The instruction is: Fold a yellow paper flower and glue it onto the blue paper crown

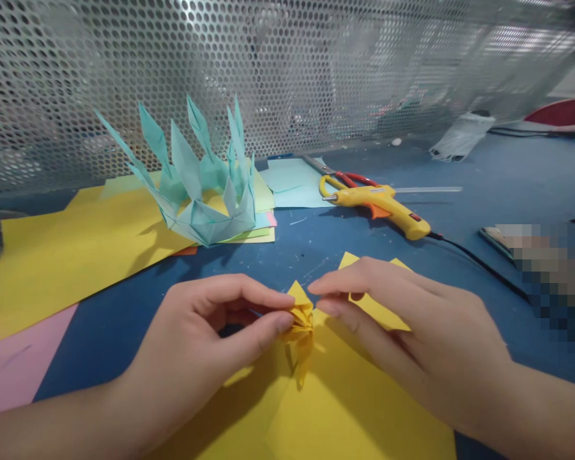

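My left hand [211,338] pinches a small folded yellow paper piece [303,326] between thumb and forefinger. The piece has a pointed tip at the top, gathered creases in its middle and a narrow part hanging down. Close to its right side is my right hand [412,319], with thumb and forefinger slightly apart and nothing visible between them. Below both hands lies a large yellow paper sheet [359,409]. Another folded yellow paper [381,310] with pointed corners is partly hidden behind my right hand.
A light-blue folded paper crown [211,220] stands on yellow sheets [91,243]. Scissors [354,177] lie behind a yellow glue gun [378,198], whose cord runs right. Pink paper [33,358] is at left. Behind the blue table [297,243] rises a perforated metal panel [287,70].
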Demonstrator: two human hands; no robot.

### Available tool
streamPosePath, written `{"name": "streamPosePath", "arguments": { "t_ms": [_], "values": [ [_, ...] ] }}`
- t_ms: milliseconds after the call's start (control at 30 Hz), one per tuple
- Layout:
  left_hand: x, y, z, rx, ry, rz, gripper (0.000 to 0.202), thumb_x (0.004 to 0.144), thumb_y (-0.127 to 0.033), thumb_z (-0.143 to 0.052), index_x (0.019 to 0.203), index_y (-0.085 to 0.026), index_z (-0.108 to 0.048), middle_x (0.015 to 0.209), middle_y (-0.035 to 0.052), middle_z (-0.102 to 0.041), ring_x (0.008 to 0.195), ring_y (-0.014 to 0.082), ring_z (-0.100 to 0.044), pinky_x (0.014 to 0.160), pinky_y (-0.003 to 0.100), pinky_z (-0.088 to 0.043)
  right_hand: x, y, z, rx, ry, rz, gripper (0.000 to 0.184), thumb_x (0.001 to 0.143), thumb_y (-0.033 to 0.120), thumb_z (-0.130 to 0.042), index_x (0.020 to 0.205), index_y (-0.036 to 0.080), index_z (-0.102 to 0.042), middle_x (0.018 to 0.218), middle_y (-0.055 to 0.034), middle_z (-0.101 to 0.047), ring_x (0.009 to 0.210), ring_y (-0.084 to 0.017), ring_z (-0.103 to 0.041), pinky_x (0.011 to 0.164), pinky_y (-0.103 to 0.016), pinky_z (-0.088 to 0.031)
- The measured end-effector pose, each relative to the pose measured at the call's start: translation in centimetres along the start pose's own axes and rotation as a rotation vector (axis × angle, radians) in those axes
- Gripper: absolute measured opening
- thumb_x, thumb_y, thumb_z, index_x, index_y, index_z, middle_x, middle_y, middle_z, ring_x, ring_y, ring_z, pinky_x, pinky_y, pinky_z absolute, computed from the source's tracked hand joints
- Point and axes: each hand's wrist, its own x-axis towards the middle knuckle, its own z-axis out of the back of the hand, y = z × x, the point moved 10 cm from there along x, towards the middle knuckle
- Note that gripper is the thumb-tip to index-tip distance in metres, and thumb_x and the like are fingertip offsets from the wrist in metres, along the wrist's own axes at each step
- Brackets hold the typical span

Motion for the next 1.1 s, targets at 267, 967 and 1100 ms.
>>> {"name": "streamPosePath", "arguments": {
  "t_ms": [267,967,1100],
  "values": [
    [0.3,0.2,-1.3,-0.23,0.127,0.07,0.03,0.078,-0.005,-0.081,0.082,-0.034,-0.085,0.078,-0.0134,-0.084,0.072,0.005,-0.08,0.066,-0.001,-0.055,-1.0,0.7,-0.3,0.018,0.012,0.104,0.027,0.109,0.011,-0.044,0.112,0.023,-0.068,0.099,0.0008,-0.079,0.086,-0.012,-0.073,0.077,-0.025,-0.056],
    [0.6,0.3,-1.8,-0.132,0.222,0.052,0.018,0.083,-0.015,-0.079,0.078,-0.03,-0.085,0.078,-0.0067,-0.077,0.069,0.0046,-0.068,0.063,0.005,-0.05,-0.2,0.5,0.4,0.137,0.035,0.093,0.025,0.095,0.0,-0.063,0.102,0.019,-0.078,0.095,0.0011,-0.076,0.092,-0.007,-0.066,0.09,-0.016,-0.052],
    [0.4,-0.6,-1.6,0.003,0.227,-0.107,0.012,0.089,-0.019,-0.077,0.082,-0.027,-0.083,0.085,-0.0052,-0.071,0.073,0.0061,-0.064,0.066,0.008,-0.049,0.0,0.8,0.6,0.127,0.039,0.098,0.022,0.096,0.002,-0.065,0.101,0.02,-0.077,0.093,0.0022,-0.075,0.089,-0.007,-0.067,0.086,-0.016,-0.053]
  ]
}}
